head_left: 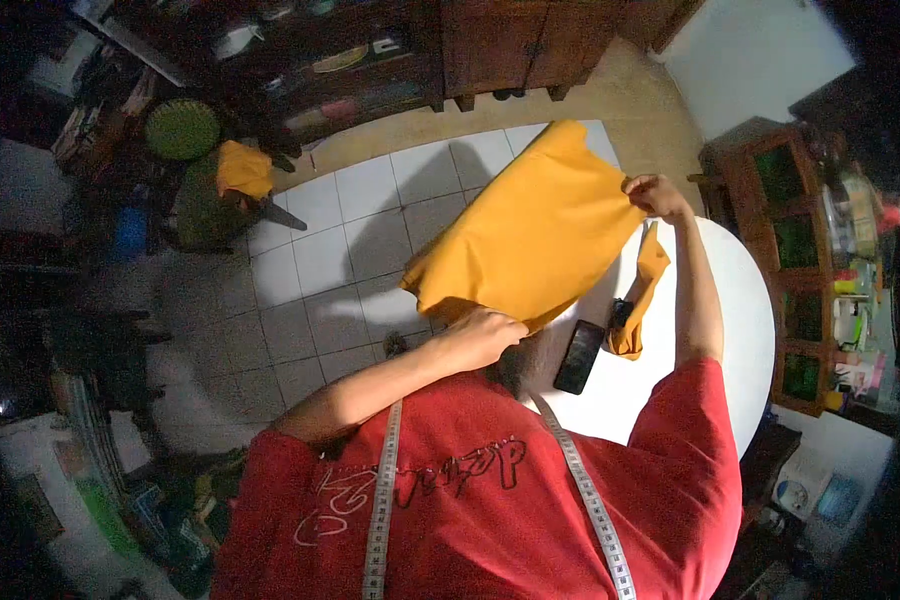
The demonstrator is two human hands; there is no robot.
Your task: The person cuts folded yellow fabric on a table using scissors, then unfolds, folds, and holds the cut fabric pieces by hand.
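Observation:
A large piece of mustard-yellow fabric (540, 225) is stretched out in front of me, held up between my hands. My left hand (482, 338) is closed on its near edge, close to my chest. Farther out to the right, my right hand (658, 196) pinches the fabric's right corner. Below that hand, a narrow yellow fabric strip (642, 305) lies on the white table, with a small black object (622, 312) against it. Beside the strip is a black phone (579, 357). A measuring tape (592, 500) hangs around my neck over the red shirt.
The round white table (740, 300) is at my right. A stool (202, 205) at the far left bears another yellow cloth (244, 170). White tiles (305, 270) cover the floor. Wooden cabinets (495, 45) stand at the back, and a glass-fronted one (785, 250) stands at the right.

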